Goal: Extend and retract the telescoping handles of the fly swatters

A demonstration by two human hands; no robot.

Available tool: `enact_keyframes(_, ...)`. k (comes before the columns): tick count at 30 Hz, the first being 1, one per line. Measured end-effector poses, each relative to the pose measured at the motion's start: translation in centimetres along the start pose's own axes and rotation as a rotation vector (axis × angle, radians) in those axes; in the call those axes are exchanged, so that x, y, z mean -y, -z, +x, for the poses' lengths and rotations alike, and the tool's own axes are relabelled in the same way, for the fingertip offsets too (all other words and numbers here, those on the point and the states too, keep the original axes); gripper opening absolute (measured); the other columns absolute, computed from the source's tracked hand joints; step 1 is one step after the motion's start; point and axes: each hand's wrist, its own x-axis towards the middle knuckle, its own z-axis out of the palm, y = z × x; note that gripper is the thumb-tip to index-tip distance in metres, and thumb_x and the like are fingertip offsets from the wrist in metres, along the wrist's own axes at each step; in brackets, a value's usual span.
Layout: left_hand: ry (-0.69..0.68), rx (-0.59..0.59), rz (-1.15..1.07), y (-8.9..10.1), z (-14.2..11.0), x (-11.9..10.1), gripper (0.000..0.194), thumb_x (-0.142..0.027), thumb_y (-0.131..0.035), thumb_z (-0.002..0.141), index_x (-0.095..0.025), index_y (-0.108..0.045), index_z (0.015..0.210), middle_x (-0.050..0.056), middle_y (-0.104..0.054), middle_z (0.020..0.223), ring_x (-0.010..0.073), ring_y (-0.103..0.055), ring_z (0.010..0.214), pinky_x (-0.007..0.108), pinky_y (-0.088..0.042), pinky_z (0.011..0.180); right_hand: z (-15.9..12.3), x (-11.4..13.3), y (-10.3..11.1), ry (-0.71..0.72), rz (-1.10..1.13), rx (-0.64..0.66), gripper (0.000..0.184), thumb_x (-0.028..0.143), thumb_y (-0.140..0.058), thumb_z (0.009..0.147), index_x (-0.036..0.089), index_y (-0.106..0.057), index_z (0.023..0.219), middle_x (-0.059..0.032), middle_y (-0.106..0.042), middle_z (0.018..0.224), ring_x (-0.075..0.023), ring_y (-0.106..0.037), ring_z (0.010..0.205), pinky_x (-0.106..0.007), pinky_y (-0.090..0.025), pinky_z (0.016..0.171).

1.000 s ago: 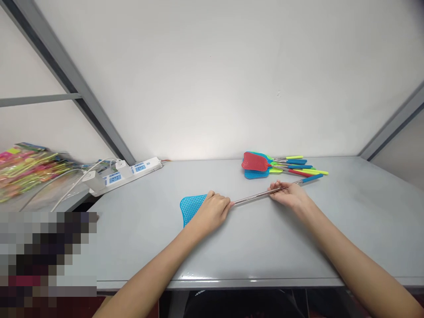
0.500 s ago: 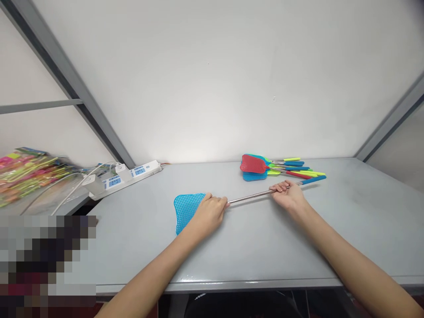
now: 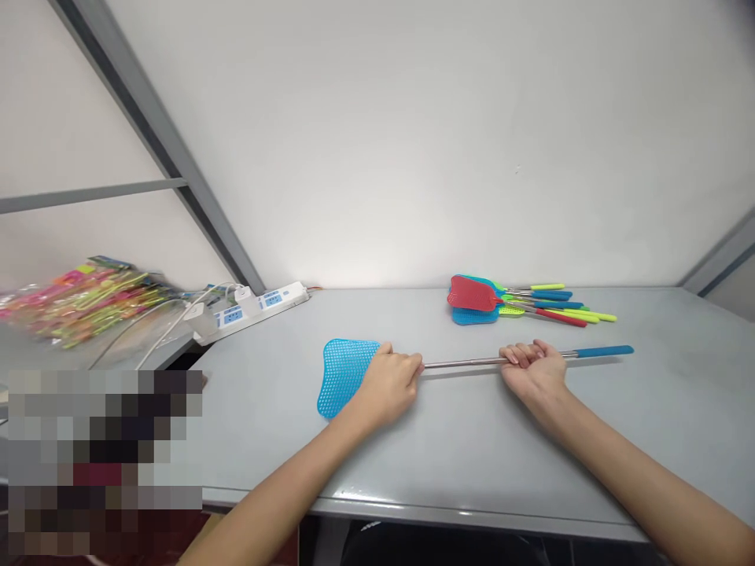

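Observation:
A fly swatter [image 3: 348, 373] with a blue perforated head, a thin metal rod and a blue grip lies across both my hands, just above or on the grey table. My left hand [image 3: 392, 381] is closed around the neck of the swatter, where the head meets the rod, and hides part of the head. Palm turned upward, my right hand [image 3: 534, 368] has its fingers wrapped round the rod just short of the blue grip. Behind, near the wall, rests a pile of other fly swatters [image 3: 473, 295] in red, blue and yellow-green, heads to the left.
A white power strip [image 3: 253, 313] with plugs and cables lies at the table's [image 3: 448, 448] left edge. On the surface beyond it are several plastic-wrapped colourful items [image 3: 88, 303]. A white wall [image 3: 377, 157] rises along the back. A pixelated patch covers the lower left.
The blue fly swatter has turned a little, its grip end coming lower and nearer, so the rod lies almost level. Both hands keep hold. The whole view has shifted slightly left.

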Motion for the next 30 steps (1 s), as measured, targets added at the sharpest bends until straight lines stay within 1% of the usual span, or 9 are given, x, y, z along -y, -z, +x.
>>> enact_keyframes(7, 0.051, 0.037, -0.055, -0.1, 0.0, -0.3, 0.029, -0.021, -0.028, 0.083, -0.018, -0.047, 0.062, 0.001, -0.055, 0.051, 0.0138, -0.045, 0.047, 0.029, -0.026, 0.061, -0.1, -0.4, 0.3, -0.006, 0.011, -0.012, 0.026, 0.011, -0.031, 0.067, 0.018, -0.008, 0.057, 0.0074, -0.007, 0.041, -0.0086, -0.01, 0.032, -0.021, -0.018, 0.03)
enact_keyframes(14, 0.073, 0.067, -0.062, -0.6, -0.1, -0.1, 0.03, -0.02, -0.027, 0.083, -0.019, -0.049, 0.063, 0.0, -0.056, 0.054, 0.0138, -0.046, 0.05, 0.028, -0.027, 0.061, -0.5, -0.8, 0.5, -0.012, -0.002, -0.007, 0.026, 0.011, -0.03, 0.069, 0.019, -0.009, 0.056, 0.0079, -0.008, 0.04, -0.0083, -0.011, 0.031, -0.021, -0.019, 0.03)
enact_keyframes(20, 0.088, 0.1, -0.077, -0.7, 0.0, -0.3, 0.031, -0.021, -0.026, 0.084, -0.019, -0.05, 0.063, 0.0, -0.056, 0.053, 0.0135, -0.045, 0.05, 0.029, -0.028, 0.06, -0.9, -1.2, 0.4, 0.017, -0.038, 0.027, 0.027, 0.012, -0.03, 0.069, 0.018, -0.008, 0.057, 0.0079, -0.01, 0.038, -0.0075, -0.013, 0.03, -0.021, -0.02, 0.031)
enact_keyframes(25, 0.11, 0.105, -0.091, -0.7, 0.1, -0.8, 0.035, -0.023, -0.024, 0.085, -0.018, -0.05, 0.061, 0.001, -0.055, 0.053, 0.0142, -0.045, 0.05, 0.029, -0.028, 0.061, -1.1, -1.4, 0.4, 0.017, -0.036, 0.002, 0.028, 0.012, -0.032, 0.069, 0.018, -0.008, 0.056, 0.0079, -0.01, 0.038, -0.0073, -0.013, 0.03, -0.021, -0.019, 0.03)
enact_keyframes(30, 0.114, 0.109, -0.112, -0.7, 0.0, -1.1, 0.035, -0.024, -0.025, 0.085, -0.018, -0.049, 0.059, 0.001, -0.054, 0.051, 0.0143, -0.044, 0.049, 0.029, -0.029, 0.059, -1.1, -1.8, 0.8, 0.009, -0.049, -0.016, 0.028, 0.012, -0.032, 0.069, 0.018, -0.008, 0.056, 0.0083, -0.01, 0.037, -0.007, -0.013, 0.029, -0.02, -0.019, 0.03)
